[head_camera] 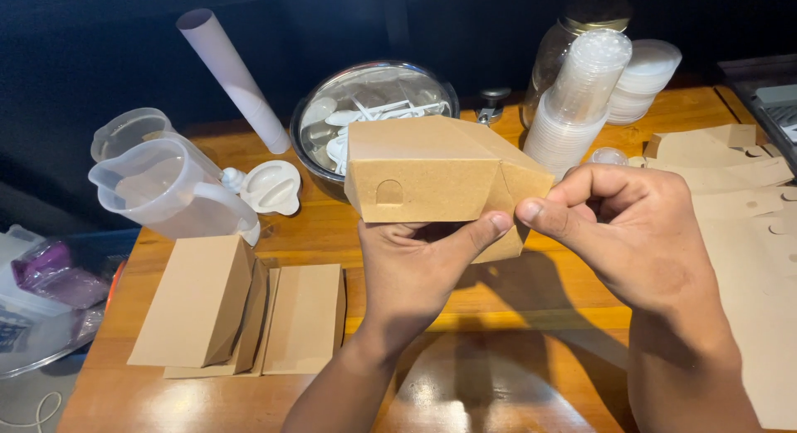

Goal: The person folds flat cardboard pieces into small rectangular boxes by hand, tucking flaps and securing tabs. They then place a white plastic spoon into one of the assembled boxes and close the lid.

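Both hands' grip on kraft box [419,171], left hand [415,263] beneath, right hand [623,225] at flap

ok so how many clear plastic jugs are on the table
2, both at the far left of the wooden table: the front jug with a white handle, and the back jug right behind it, partly hidden. The hands touch neither.
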